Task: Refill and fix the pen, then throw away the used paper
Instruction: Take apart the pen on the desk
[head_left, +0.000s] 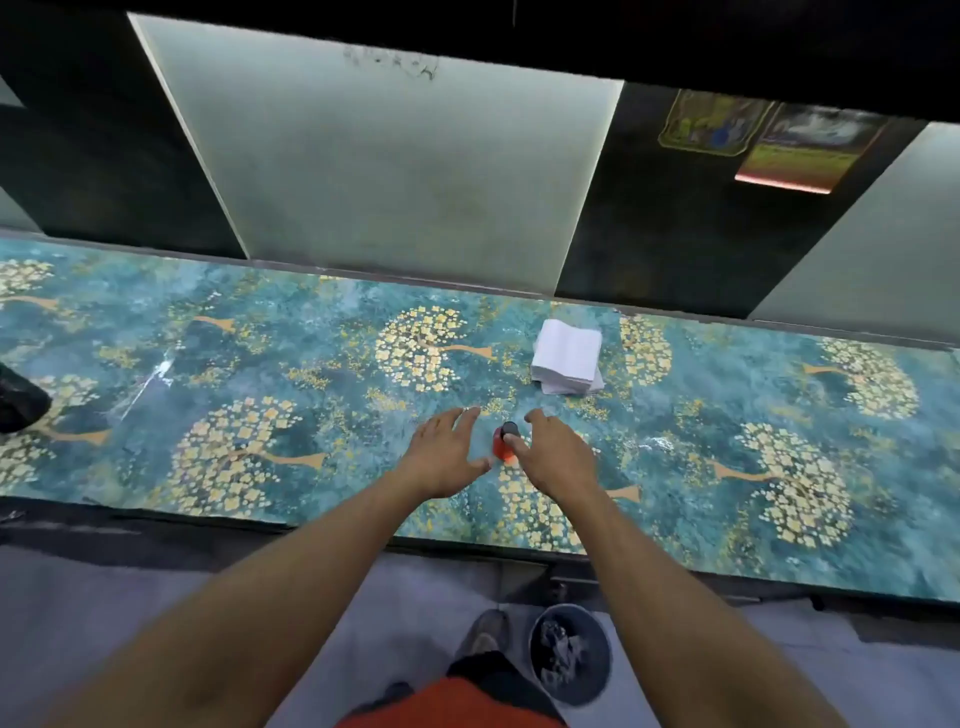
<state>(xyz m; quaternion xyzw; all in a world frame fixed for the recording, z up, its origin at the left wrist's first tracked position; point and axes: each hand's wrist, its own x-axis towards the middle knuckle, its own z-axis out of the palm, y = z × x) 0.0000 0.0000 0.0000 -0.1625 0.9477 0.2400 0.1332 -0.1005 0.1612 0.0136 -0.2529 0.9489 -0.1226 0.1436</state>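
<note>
Red and small, the ink bottle (504, 446) with its dark cap stood upright on the table between the person's two hands, nearer the front edge than the back. The right hand (558, 457) reached in from the right with its fingers spread and relaxed, the thumb tip touching the bottle just below the cap; I could not tell whether any other finger met it. The left hand (445, 452) lay flat and wide just beside the bottle on its left, fingers straight and pointing toward the back edge, holding nothing.

Farther back and a little to the right sat a stack of white paper (567, 357), near the back edge and well apart from the hands. The table (208, 374) wore a teal covering printed with gold blossoming trees. At its far left edge a dark object (21, 400) showed only in part. Below the front edge, on the floor beside the person's shoe (485, 631), stood a round bin (570, 652) with crumpled scraps in it.
</note>
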